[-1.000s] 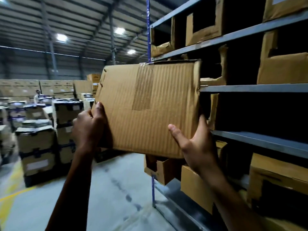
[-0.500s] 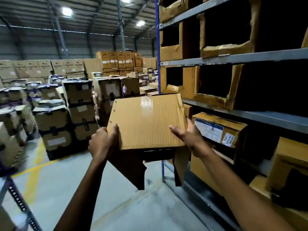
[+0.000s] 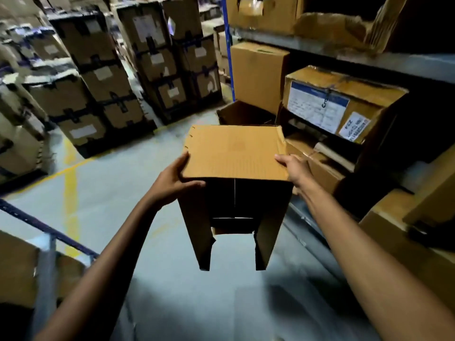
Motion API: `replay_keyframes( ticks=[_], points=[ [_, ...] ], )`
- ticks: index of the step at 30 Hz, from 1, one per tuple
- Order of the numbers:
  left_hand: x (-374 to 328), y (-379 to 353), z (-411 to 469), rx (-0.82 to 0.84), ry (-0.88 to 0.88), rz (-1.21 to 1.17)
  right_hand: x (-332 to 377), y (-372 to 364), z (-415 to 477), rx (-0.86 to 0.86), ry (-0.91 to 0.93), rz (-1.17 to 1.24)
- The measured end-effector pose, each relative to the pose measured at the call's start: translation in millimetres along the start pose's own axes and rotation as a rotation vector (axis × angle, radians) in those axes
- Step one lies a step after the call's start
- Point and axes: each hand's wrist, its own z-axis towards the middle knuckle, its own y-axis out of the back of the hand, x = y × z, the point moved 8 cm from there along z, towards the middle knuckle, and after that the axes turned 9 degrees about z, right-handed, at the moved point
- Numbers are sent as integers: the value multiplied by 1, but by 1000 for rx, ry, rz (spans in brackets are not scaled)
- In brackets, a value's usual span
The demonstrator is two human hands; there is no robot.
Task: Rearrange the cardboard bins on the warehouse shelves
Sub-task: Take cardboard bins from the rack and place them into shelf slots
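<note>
Left hand (image 3: 172,183) has the near-left corner of the cardboard bin (image 3: 234,153), thumb up along the side edge and fingers curled under the near edge. Right hand (image 3: 294,168) grips the right edge, thumb lying on the top panel; the rest of its fingers are round the side where I can't see them.

So the bin is up in the air between the two hands, over the grey floor (image 3: 147,217) of the aisle and just left of the shelves (image 3: 369,57). Flat brown panel on top, dark open side facing the person, and two long side pieces hanging down with a gap cut between them (looks a bit chewed at the edges).

Going outward: just beyond it an open box (image 3: 243,114) sits low by the blue upright (image 3: 227,45). To the right a box with a big white label (image 3: 317,104) sits tilted on other cartons. Behind that is a plain closed carton (image 3: 258,70). Far left, stacks of strapped boxes (image 3: 98,77) stand behind a yellow floor line (image 3: 71,173). Near left, a blue rail (image 3: 37,222).
</note>
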Motion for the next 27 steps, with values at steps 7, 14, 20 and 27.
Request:
replay_keyframes(
  ticks=[7,14,20,27],
  points=[
    [11,-9,21,-418,196,245,-48,0,23,-62,-167,94],
    [43,-14,54,-302,262,286,-70,-18,31,-110,-74,28],
    [72,-18,71,-215,224,225,-55,-48,24,-155,197,-741],
    [53,-49,75,-151,67,209,-82,-167,-1,344,280,-1266]
  ],
)
